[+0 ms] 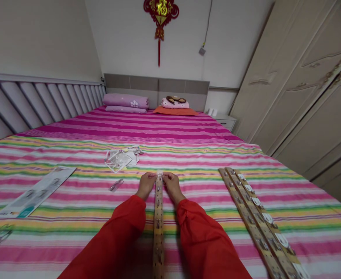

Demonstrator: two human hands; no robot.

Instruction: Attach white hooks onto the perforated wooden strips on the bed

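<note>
Beige card strip [158, 228] set with small metal hooks, lying lengthwise on a striped bedsheet [304, 232]. The left hand [146, 185] and right hand [172, 186] grip a small clear piece [160, 173] at its far end, apparently steadying it. Two similar strips [254, 221] lie right of it; a clear plastic bag [118, 159], contents unclear, lies beyond it, leftward.

Almost no passage between the left hand [146, 185] and the right hand [172, 187], with the wooden strip [158, 228] lying there along the middle as an obstacle. Toward the left, some room over the striped bedsheet [205, 228], but in the way a small metal tool [116, 185], the clear plastic bag [120, 159] farther up, and the long printed card [35, 192]. Toward the right, wide room for passing, only as far as the two hooked wooden boards [254, 221].
</note>
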